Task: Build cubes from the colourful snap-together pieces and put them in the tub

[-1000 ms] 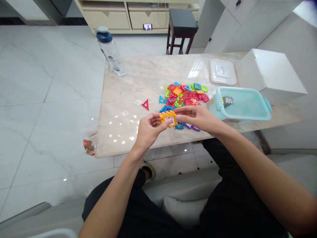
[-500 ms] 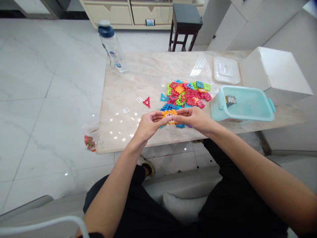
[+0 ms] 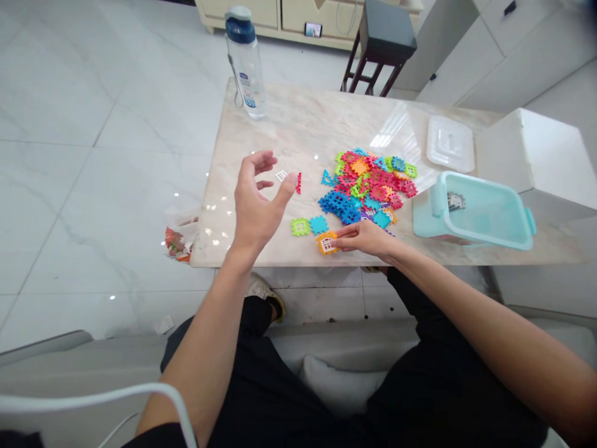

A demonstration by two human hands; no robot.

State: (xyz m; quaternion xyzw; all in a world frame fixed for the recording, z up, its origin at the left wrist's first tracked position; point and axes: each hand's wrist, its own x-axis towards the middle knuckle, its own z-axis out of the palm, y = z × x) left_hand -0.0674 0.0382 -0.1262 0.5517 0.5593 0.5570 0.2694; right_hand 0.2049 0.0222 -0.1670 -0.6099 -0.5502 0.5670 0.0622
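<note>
My right hand point(image 3: 361, 239) pinches an orange notched building piece point(image 3: 327, 243) with a white window insert in it, near the table's front edge. My left hand point(image 3: 259, 202) is raised over the table with fingers spread, holding nothing. Just beyond its thumb lie a white window insert point(image 3: 280, 176) and a red triangular piece point(image 3: 299, 183), partly covered by the thumb. A green square piece point(image 3: 300, 227) and a light blue square piece point(image 3: 319, 224) lie side by side left of the heap of colourful building pieces point(image 3: 368, 180).
On the marble table point(image 3: 303, 118) stands a water bottle point(image 3: 247, 68) at the far left. To the right are a teal bin point(image 3: 489, 218) with grey pieces inside, a clear lid point(image 3: 450, 143) and a white box point(image 3: 555, 155). A dark stool point(image 3: 387, 37) stands behind the table.
My left hand has let go of the orange piece and moved up and left, opening. My right hand keeps the piece, now lower. The green and light blue squares have come into sight.
</note>
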